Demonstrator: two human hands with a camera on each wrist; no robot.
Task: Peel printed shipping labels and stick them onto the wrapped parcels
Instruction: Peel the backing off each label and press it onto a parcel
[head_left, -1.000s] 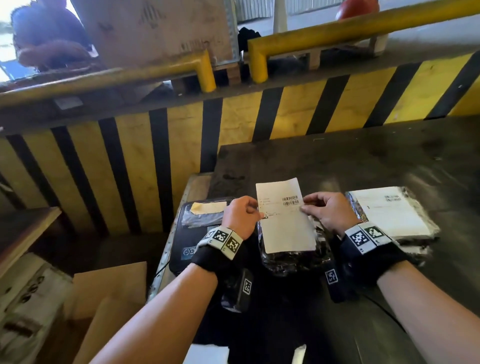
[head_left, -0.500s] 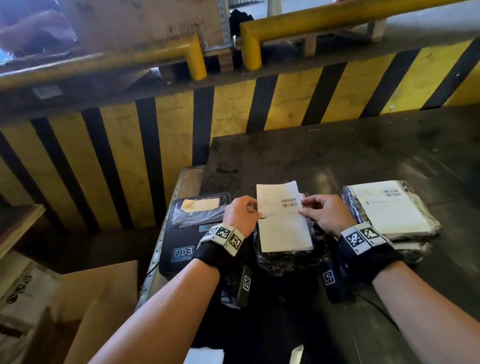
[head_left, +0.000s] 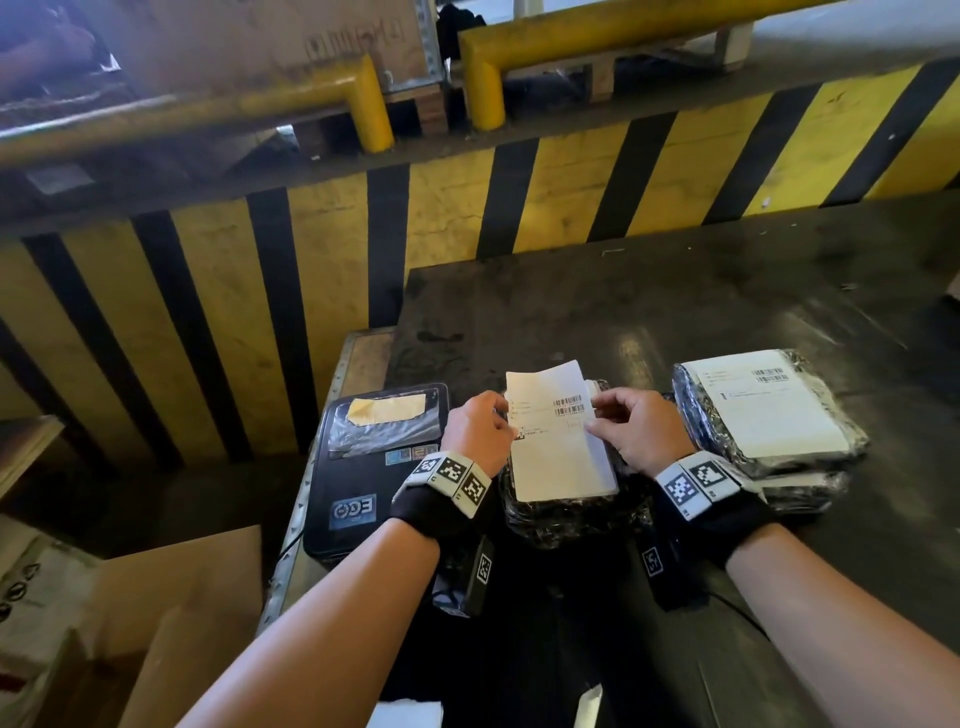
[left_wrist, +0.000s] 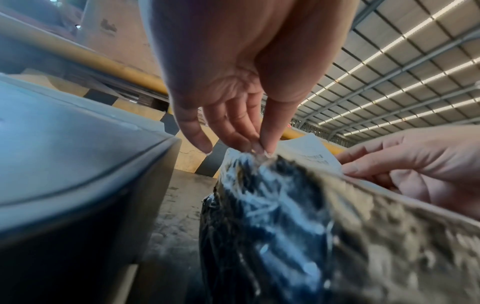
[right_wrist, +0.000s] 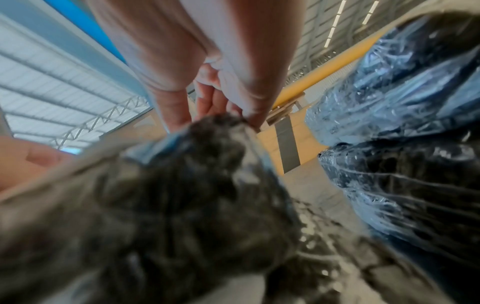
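A white rectangular printed shipping label (head_left: 558, 441) lies lengthwise on a black film-wrapped parcel (head_left: 561, 519) on the dark metal table (head_left: 649, 301); its long axis runs near to far, with the barcode at the far end, which lifts. The left hand (head_left: 480, 431) pinches its left edge and the right hand (head_left: 636, 434) pinches its right edge. To the right, a stack of labelled black wrapped parcels (head_left: 769, 415); to the left, a black label printer (head_left: 363, 467).
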